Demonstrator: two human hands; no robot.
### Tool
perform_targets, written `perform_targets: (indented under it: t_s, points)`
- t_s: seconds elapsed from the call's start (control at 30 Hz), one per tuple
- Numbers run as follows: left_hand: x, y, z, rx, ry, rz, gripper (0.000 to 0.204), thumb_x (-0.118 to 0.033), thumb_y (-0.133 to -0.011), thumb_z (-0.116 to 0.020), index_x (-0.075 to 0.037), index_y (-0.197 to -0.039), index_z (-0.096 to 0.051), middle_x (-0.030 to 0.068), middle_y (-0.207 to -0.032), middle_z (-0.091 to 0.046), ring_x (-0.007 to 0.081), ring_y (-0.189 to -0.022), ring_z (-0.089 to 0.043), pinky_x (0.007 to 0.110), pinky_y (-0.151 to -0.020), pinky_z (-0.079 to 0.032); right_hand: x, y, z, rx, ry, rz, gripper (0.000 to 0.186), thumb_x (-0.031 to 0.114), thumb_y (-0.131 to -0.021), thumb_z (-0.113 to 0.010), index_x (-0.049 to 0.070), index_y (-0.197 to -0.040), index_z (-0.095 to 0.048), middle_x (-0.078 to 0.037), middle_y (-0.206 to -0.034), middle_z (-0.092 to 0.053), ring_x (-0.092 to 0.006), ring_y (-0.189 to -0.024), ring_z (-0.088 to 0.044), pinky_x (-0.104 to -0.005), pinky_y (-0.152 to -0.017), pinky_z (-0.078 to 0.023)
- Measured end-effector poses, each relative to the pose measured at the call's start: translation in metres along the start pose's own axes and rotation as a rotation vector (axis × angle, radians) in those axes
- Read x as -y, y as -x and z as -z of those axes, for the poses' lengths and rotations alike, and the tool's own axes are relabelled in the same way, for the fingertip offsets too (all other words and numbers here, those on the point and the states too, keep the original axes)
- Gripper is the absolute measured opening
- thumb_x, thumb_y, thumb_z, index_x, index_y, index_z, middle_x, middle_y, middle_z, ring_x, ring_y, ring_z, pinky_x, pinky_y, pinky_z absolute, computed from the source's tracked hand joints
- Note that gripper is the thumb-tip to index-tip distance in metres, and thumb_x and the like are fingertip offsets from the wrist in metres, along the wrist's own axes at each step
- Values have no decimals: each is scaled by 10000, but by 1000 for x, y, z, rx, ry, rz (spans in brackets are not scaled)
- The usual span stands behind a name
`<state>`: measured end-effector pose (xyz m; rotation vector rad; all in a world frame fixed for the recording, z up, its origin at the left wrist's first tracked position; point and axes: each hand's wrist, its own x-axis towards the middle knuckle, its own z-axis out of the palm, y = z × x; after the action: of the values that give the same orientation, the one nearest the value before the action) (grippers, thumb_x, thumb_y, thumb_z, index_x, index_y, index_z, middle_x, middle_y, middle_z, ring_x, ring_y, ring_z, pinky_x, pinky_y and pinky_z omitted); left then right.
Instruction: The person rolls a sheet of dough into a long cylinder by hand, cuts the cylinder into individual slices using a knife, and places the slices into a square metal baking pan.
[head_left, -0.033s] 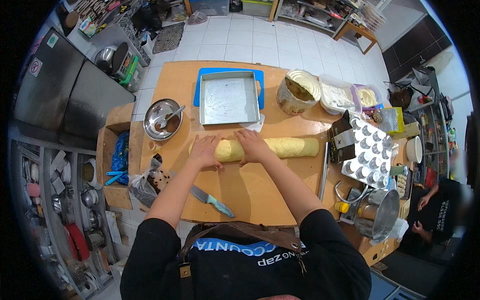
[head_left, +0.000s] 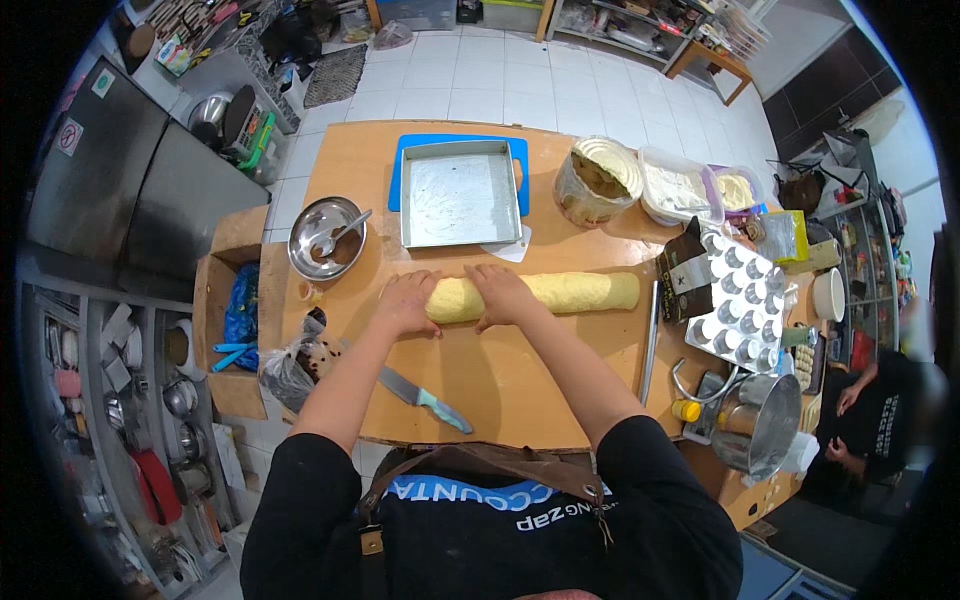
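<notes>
Dough roll (head_left: 584,292) lies partly hidden under the left hand (head_left: 406,303).

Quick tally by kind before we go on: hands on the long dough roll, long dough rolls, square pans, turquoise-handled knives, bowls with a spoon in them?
Hands on the roll: 2 (left hand, right hand)
Long dough roll: 1
Square pan: 1
Turquoise-handled knife: 1
Bowl with a spoon: 1
Total: 6

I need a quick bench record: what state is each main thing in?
Dough, shaped into a log
Left hand, open on the dough
Right hand, open on the dough
Knife, lying flat, unheld
Square pan, open side up
Left metal bowl, holding a spoon
Large tin, open
</notes>
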<state>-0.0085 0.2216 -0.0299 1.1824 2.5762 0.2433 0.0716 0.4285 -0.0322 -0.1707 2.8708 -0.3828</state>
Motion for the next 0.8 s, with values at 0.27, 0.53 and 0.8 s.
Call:
perform_targets:
  t_s: [0.27, 0.53, 0.8]
  points:
    - [23, -18, 18, 513, 61, -47, 903, -401, -543, -883, -133, -1308, -484, 101, -1271, -539, 300, -1205, -511, 424, -955, -447, 2, -26, 11, 524, -161, -165, 1002, 402, -450, -909, 79, -1298, -484, -140, -1380, -469, -333, -1255, -468, -408, -1019, -415]
    - [38, 16, -11, 64, -48, -72, 1053, -377, -569, -878, -168, -1447, -335, 92, -1328, -489, 282, -1250, -478, 474, -970, -433, 62, -33, -19, 32, -28, -37, 1072, 357, -487, -912, 50, -1381, -407, -140, -1358, -482, -333, -1278, -451, -425, -1051, -391]
    - [45, -2, 12, 471, 21, -137, 929, -242, -647, -826, -205, -1442, -346, 92, -1285, -510, 277, -1224, -494, 471, -977, -429, 52, -55, -7, 431, -151, -106, 776, 298, -518, -895, 81, -1183, -560, -128, -1261, -573, -337, -1136, -570, -433, -933, -482]
